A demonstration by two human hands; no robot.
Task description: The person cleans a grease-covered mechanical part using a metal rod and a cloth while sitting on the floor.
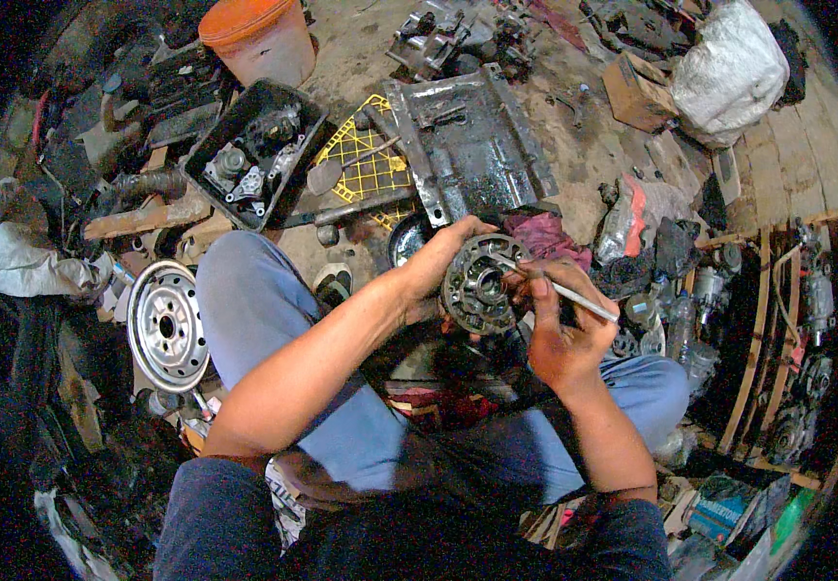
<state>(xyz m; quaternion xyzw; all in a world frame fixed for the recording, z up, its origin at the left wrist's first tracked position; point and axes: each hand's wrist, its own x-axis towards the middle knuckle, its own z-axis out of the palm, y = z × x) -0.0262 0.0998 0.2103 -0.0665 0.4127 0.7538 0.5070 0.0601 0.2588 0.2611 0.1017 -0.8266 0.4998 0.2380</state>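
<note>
My left hand [435, 259] grips the left and far edge of a round metal hub-like part [464, 297], with a hollow centre and openings around its face. It is held up above my lap, its face turned toward me. My right hand [568, 339] is closed around a slim, light-coloured metal rod [584, 298]. The rod slants across the part, its far end touching or just over the face near the upper middle. Some fingers of my right hand are at the part's right side; their exact contact is hidden. My left fingertips are partly hidden behind the part.
Beyond my hands lie an oily metal tray [482, 145], a yellow plastic grid [359, 150] with a hammer on it, and a black bin [208, 186] of metal parts. A wheel rim [159, 339] stands by my left knee. An orange-lidded bucket [269, 48] is farther back.
</note>
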